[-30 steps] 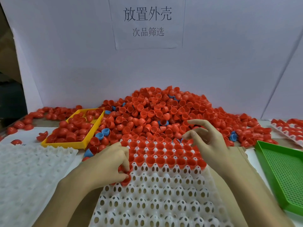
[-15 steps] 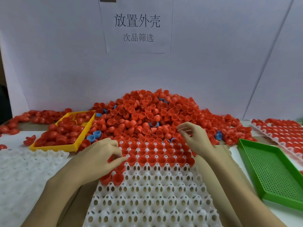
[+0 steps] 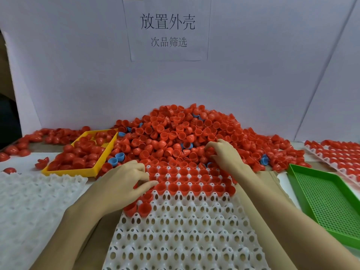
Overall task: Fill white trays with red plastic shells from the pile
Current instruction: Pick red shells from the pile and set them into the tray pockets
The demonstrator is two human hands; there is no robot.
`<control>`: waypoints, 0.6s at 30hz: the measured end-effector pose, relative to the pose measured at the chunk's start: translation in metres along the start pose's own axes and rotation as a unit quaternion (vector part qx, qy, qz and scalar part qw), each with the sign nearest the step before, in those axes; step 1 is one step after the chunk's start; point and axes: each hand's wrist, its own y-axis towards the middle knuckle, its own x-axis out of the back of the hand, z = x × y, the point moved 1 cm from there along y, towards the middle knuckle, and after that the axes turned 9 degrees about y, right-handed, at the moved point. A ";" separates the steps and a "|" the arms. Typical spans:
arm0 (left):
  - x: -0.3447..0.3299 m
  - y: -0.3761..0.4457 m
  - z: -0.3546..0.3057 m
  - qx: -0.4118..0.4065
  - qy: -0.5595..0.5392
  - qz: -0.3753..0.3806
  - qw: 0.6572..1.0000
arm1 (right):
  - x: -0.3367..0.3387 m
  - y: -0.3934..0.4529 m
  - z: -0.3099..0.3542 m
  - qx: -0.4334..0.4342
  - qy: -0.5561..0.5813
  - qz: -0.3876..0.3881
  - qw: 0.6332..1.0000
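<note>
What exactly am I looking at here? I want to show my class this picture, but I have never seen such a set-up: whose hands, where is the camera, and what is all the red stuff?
There is no machine, only a person's two bare hands. The camera is worn on the person's head and looks down at the worktable. The big heap is a pile of red plastic shells, with a few blue shells mixed in. In front lies a white tray whose far rows are already filled. The left hand holds several red shells at the tray's left edge; the right hand reaches into the pile, its grip hidden. A yellow tray with shells sits left, a green tray right.
</note>
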 end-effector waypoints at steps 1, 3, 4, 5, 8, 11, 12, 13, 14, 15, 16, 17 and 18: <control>0.000 0.000 0.000 -0.001 -0.002 -0.002 1.000 | 0.002 -0.002 -0.001 0.001 0.015 -0.008 1.000; 0.001 0.000 0.000 0.000 -0.005 -0.011 1.000 | 0.009 -0.007 -0.002 0.007 0.054 -0.032 0.998; 0.001 0.000 0.000 0.000 -0.003 -0.015 1.000 | 0.014 -0.011 -0.002 0.011 0.081 -0.046 0.996; 0.001 0.000 -0.001 -0.001 0.001 -0.020 1.000 | 0.019 -0.015 -0.001 0.015 0.111 -0.061 0.992; 0.002 0.000 -0.005 -0.007 0.007 -0.047 0.999 | 0.032 -0.033 0.007 0.030 0.199 -0.095 0.975; 0.001 0.001 -0.011 -0.013 -0.004 -0.080 0.997 | 0.038 -0.057 0.020 0.050 0.274 -0.090 0.956; 0.000 0.002 -0.013 -0.014 -0.009 -0.090 0.996 | 0.038 -0.066 0.025 0.055 0.297 -0.084 0.950; 0.000 0.002 -0.015 -0.015 -0.016 -0.098 0.995 | 0.037 -0.073 0.029 0.059 0.319 -0.076 0.943; -0.001 0.002 -0.017 -0.015 -0.025 -0.105 0.994 | 0.036 -0.080 0.033 0.064 0.339 -0.067 0.936; -0.002 0.003 -0.018 -0.013 -0.036 -0.111 0.993 | 0.036 -0.086 0.037 0.071 0.356 -0.057 0.930; -0.004 0.003 -0.020 -0.009 -0.052 -0.116 0.992 | 0.036 -0.090 0.041 0.079 0.370 -0.044 0.924; -0.005 0.004 -0.022 -0.005 -0.075 -0.119 0.990 | 0.036 -0.094 0.044 0.087 0.381 -0.029 0.920; -0.007 0.005 -0.024 0.000 -0.104 -0.120 0.987 | 0.037 -0.096 0.048 0.095 0.390 -0.013 0.916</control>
